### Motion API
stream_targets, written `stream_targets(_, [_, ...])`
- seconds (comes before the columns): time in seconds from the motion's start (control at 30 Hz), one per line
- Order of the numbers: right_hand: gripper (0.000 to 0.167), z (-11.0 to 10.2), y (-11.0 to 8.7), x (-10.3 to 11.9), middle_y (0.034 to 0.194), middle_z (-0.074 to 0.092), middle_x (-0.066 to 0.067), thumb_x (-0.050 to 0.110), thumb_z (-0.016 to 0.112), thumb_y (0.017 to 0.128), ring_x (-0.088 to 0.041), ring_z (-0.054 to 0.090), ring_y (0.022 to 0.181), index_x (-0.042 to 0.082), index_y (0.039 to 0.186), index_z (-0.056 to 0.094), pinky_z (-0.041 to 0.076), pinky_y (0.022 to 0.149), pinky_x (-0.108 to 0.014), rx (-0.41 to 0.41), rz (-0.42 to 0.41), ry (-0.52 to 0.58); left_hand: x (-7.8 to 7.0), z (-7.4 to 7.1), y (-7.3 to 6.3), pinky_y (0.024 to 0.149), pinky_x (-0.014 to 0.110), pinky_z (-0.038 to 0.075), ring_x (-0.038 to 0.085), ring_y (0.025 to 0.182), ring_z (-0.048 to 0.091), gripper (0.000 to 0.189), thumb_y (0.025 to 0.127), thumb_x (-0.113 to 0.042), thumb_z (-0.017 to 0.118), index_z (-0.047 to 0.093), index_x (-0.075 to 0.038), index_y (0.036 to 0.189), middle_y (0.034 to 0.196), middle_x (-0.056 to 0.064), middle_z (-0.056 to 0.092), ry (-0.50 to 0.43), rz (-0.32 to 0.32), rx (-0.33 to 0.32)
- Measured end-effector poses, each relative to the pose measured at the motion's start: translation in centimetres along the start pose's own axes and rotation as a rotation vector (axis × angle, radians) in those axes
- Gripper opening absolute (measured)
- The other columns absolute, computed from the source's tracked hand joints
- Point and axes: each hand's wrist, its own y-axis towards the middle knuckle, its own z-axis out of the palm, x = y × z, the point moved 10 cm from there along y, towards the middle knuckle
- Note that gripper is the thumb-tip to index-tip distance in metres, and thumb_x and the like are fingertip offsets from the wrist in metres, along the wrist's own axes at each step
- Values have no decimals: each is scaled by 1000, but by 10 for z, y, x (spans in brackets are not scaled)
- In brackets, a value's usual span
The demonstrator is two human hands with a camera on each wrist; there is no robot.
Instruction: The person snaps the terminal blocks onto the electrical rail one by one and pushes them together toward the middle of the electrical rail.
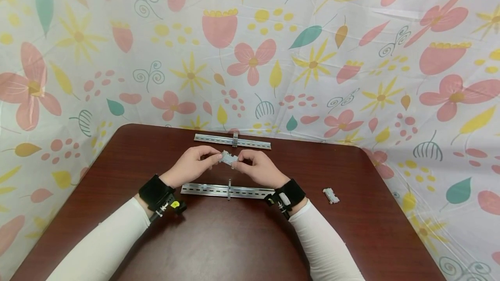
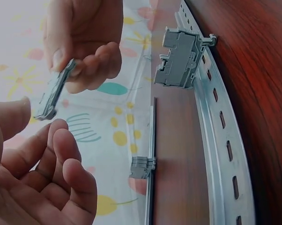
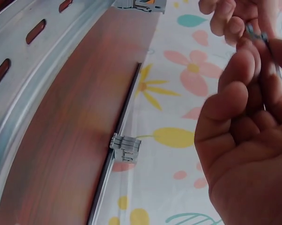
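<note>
A grey DIN-rail terminal block (image 1: 228, 158) is held up above the table between the two hands. My right hand (image 1: 262, 168) pinches one end of it, thumb against fingers. My left hand (image 1: 194, 165) is at the opposite end; in the left wrist view its thumb and loosely bent fingers (image 2: 68, 145) stand apart around the block's lower end (image 2: 49, 101). Behind the hands lies a slotted metal rail (image 1: 212, 138) with grey blocks (image 1: 235, 139) clipped on. Nearer lies a second rail (image 1: 207, 189) with a grey block (image 1: 229, 190) upright on it.
Another grey terminal block (image 1: 331, 195) lies on the dark red-brown table (image 1: 234, 237), right of the nearer rail. A flower-patterned cloth (image 1: 250, 55) hangs behind the table and along its sides. Each wrist wears a black strap with a camera.
</note>
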Motion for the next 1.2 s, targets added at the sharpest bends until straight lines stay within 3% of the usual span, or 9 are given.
stream_targets(0.23, [21, -8, -1, 5, 86, 54, 0, 30, 74, 110, -19, 49, 71, 14, 97, 73, 39, 68, -33, -73, -5, 26, 5, -1, 2, 72, 33, 53, 46, 87, 64, 26, 114, -33, 67, 80, -11, 117, 95, 18, 71, -79, -31, -24])
stream_targets(0.43, [23, -1, 0, 3, 78, 52, 1, 33, 74, 110, -18, 47, 67, 14, 97, 73, 39, 65, -32, -48, 13, 62, 4, -1, 2, 68, 31, 52, 35, 81, 64, 20, 113, -28, 70, 81, -12, 109, 91, 12, 71, -86, -1, -36])
stream_targets(0.6, [19, 3, 0, 3, 81, 55, 3, 35, 75, 109, -19, 50, 69, 21, 97, 72, 41, 66, -31, -31, 22, 63, 3, -2, 2, 67, 30, 52, 29, 78, 63, 18, 113, -26, 71, 81, -11, 107, 96, 22, 71, -91, 8, -44])
stream_targets(0.8, [14, 1, -1, 4, 93, 65, 3, 39, 75, 109, -23, 53, 73, 26, 105, 75, 43, 68, -31, -25, 30, 24, 4, 2, 2, 68, 31, 51, 28, 78, 61, 19, 113, -28, 70, 80, -14, 104, 93, 20, 71, -70, 8, -4])
stream_targets(0.93, [14, 2, 0, 5, 89, 63, 4, 38, 73, 111, -15, 50, 70, 26, 104, 75, 42, 67, -29, -15, 28, 5, 3, 7, 2, 70, 31, 52, 35, 81, 63, 20, 113, -27, 69, 80, -13, 104, 91, 14, 71, -46, 6, 41])
stream_targets(1.07, [20, 4, 0, 6, 81, 56, 3, 37, 71, 112, -15, 49, 69, 25, 97, 74, 40, 65, -29, 8, 6, -20, 3, 13, 1, 70, 31, 52, 45, 86, 64, 20, 114, -28, 69, 80, -14, 105, 94, 18, 72, -29, 1, 89])
stream_targets(1.2, [28, 7, -1, 8, 76, 53, 1, 43, 70, 112, -18, 48, 63, 23, 92, 73, 39, 60, -32, 42, -39, -5, 6, 19, 0, 68, 31, 51, 39, 81, 64, 20, 114, -28, 69, 80, -14, 106, 96, 22, 73, -15, -7, 134])
